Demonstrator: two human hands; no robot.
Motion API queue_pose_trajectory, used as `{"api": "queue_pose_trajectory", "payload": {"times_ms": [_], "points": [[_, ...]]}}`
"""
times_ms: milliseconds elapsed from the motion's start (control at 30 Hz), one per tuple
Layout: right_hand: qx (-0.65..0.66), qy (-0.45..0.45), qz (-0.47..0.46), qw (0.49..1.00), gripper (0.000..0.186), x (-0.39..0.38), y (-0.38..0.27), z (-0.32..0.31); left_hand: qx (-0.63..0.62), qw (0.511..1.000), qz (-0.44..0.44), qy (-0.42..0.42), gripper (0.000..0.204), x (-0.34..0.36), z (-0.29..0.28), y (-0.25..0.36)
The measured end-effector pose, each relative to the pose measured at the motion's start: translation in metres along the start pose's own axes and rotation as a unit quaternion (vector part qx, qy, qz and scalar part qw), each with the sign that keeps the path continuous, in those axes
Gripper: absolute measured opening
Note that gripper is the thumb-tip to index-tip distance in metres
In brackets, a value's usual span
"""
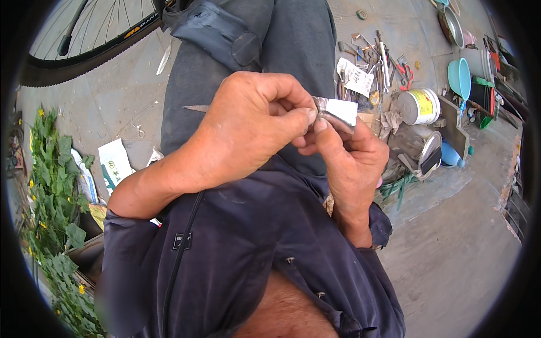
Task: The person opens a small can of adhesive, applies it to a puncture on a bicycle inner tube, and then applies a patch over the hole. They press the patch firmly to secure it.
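Observation:
Above my lap, both my hands are closed on a small flat piece with a white face and shiny silver parts (340, 109). My left hand (248, 121) pinches its left end between thumb and fingertips. A thin pointed metal blade (195, 107) sticks out from behind that hand; its other end is hidden. The thumb and fingers of my right hand (355, 160) grip the piece from below. Across my knee lies a dark grey, rubber-looking piece (211, 34).
A bicycle wheel (93, 76) stands at the far left, leafy plants (53, 186) below it. Scattered hand tools (386, 59), a white bucket (418, 106), a turquoise basin (459, 79) and a blue bottle (452, 154) are on the ground to the right.

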State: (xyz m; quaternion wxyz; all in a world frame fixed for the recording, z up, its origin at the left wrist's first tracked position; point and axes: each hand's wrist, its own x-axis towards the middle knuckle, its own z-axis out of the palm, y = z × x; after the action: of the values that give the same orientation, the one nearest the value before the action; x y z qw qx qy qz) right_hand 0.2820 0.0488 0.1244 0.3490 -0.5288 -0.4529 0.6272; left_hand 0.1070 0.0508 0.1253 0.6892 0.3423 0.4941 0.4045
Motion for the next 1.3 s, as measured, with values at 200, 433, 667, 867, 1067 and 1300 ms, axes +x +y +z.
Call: {"api": "queue_pose_trajectory", "payload": {"times_ms": [200,433,667,867,1067,1300], "points": [[-0.052,0.017,-0.032,0.998,0.02,0.001,0.0,0.001,-0.009,1.0,0.005,-0.008,0.008,0.001,0.001,-0.002],[-0.06,0.014,-0.024,0.998,0.021,0.001,0.002,-0.001,-0.023,0.999,-0.001,-0.023,0.008,0.002,0.0,-0.007],[-0.018,0.009,-0.012,1.0,0.015,0.001,-0.001,-0.001,-0.048,0.998,-0.021,-0.042,0.01,0.006,-0.004,-0.009],[0.038,-0.019,-0.005,0.999,0.017,0.004,0.002,-0.005,-0.088,0.993,-0.06,-0.056,0.012,0.008,-0.009,-0.01],[0.072,-0.03,0.026,0.997,0.019,0.006,-0.002,-0.005,-0.103,0.99,-0.08,-0.044,0.012,0.01,-0.011,-0.006],[0.061,-0.025,0.041,0.997,0.018,0.005,-0.001,-0.004,-0.108,0.99,-0.086,-0.035,0.012,0.01,-0.013,-0.009]]}}
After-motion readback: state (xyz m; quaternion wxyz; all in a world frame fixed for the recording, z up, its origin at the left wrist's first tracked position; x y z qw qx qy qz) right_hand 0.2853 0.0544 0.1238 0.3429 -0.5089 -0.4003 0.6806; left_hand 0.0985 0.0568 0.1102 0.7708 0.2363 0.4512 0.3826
